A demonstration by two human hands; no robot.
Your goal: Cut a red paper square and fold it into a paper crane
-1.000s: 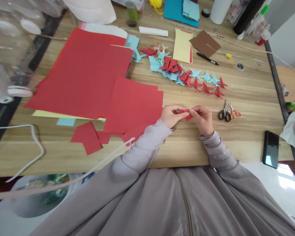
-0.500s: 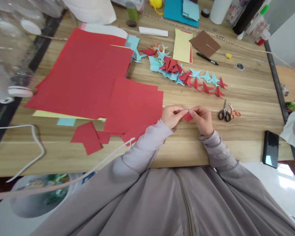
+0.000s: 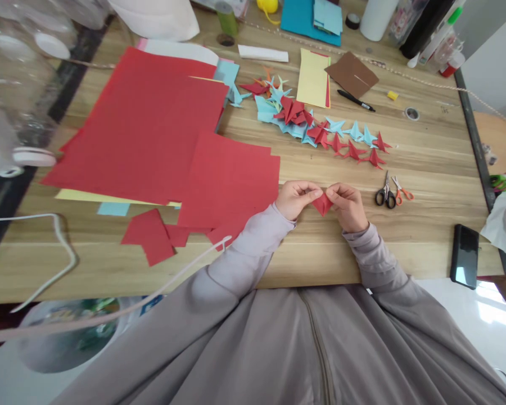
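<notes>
- Your left hand [image 3: 296, 199] holds one upper corner of a small folded red paper [image 3: 323, 205], the grip narrow, pinched between thumb and fingers.
- Your right hand [image 3: 349, 207] pinches the opposite corner just as closely, thumb uppermost, fingers partly hidden.
- The paper spans the gap between your two hands over the near part of the wooden bench [image 3: 316, 253], its point facing you; whether that point touches the wood, you cannot tell from here.
- Large red sheets [image 3: 152, 124] lie stacked to your left, with cut red pieces [image 3: 149, 239] in front of them.
- Beyond your hands, folded paper birds [image 3: 352, 150] in red and blue line up toward the right.
- Black-handled scissors [image 3: 385, 195] and orange-handled scissors [image 3: 400, 191] rest side by side, near your right hand.
- A phone [image 3: 464, 253] lies farther right, at the front edge.
</notes>
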